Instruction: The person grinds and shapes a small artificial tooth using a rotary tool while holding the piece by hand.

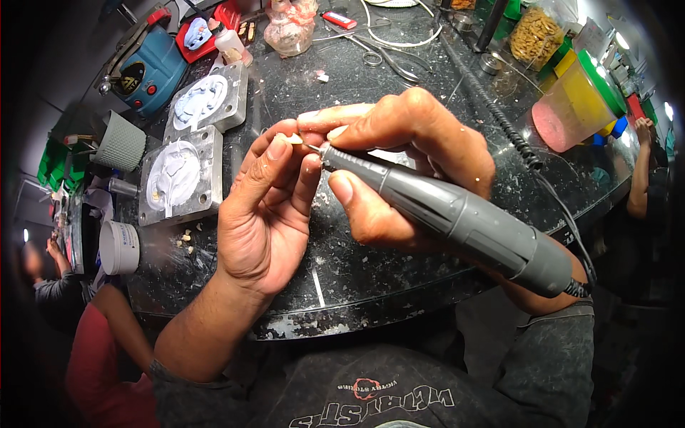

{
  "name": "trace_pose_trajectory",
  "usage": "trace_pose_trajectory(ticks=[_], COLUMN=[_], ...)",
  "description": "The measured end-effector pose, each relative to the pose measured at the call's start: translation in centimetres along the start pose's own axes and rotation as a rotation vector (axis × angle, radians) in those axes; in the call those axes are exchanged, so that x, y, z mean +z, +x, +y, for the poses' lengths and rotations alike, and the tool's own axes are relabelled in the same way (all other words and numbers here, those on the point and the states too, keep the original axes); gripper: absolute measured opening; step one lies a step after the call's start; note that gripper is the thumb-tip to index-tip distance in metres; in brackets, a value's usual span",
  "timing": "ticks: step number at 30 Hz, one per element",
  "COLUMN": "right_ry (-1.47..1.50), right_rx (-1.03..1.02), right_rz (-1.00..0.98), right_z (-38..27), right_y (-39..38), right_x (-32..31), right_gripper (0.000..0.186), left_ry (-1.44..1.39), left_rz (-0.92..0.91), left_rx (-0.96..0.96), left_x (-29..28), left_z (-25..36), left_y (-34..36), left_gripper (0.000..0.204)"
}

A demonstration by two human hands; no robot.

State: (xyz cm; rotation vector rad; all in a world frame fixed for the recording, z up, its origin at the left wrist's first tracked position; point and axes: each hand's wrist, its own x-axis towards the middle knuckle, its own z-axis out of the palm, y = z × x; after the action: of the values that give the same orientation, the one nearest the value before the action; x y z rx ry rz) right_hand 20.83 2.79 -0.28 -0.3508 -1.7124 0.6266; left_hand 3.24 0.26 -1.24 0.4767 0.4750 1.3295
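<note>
My left hand (265, 214) is raised over the dark worktop, palm up, pinching a small ivory-coloured artificial tooth (294, 139) between thumb and fingertips. My right hand (424, 143) is wrapped around a grey rotary handpiece (460, 214), held much like a pen. Its thin metal bur (312, 147) reaches to the tooth; whether it touches cannot be made out. Left of my hands lie two square metal flask halves (209, 171) filled with white and bluish plaster moulds (203, 100). Several loose teeth (187, 241) are scattered below them.
A coiled cord (492, 103) crosses the worktop at the right. Pliers and scissors (378, 60) lie at the back beside a plaster model (289, 28). A green-lidded container (571, 107) of pink powder stands right; a blue machine (150, 71) and white tub (120, 247) stand left. Other people sit nearby.
</note>
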Motion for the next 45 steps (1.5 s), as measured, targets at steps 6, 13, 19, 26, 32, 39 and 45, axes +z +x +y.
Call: trace_pose_trajectory(ticks=[6,13,19,26,32,39,45], right_ry=[-0.047,-0.046,-0.106,-0.096,-0.125,-0.117,-0.091], right_rx=[-0.02,-0.063,-0.218,-0.084,-0.092,-0.036,-0.118], right_rz=[-0.039,0.059,0.166,-0.049,0.052,-0.054,0.134], right_z=[0.0,0.9,1.4,-0.1,0.5,-0.3,0.6], right_y=[0.0,-0.1,0.3,-0.1,-0.1,-0.2,-0.1], right_x=[-0.2,0.2,0.3,-0.7,0.0,-0.5,0.5], right_gripper=[0.027,0.027,0.03,0.035,0.031,0.034,0.029], left_ry=[0.029,0.047,0.239,0.381,0.341,0.424,0.44], left_rz=[0.039,0.015,-0.012,-0.053,-0.065,-0.114,-0.081], left_rx=[-0.013,-0.001,0.114,0.226,0.19,0.287,0.324], left_x=[0.2,0.0,0.8,0.9,1.2,0.4,0.8], left_z=[0.0,-0.1,0.0,0.0,0.1,0.0,-0.1], left_y=[0.0,0.0,-0.2,-0.2,-0.4,-0.3,-0.1], left_gripper=[0.024,0.024,0.026,0.024,0.03,0.029,0.027])
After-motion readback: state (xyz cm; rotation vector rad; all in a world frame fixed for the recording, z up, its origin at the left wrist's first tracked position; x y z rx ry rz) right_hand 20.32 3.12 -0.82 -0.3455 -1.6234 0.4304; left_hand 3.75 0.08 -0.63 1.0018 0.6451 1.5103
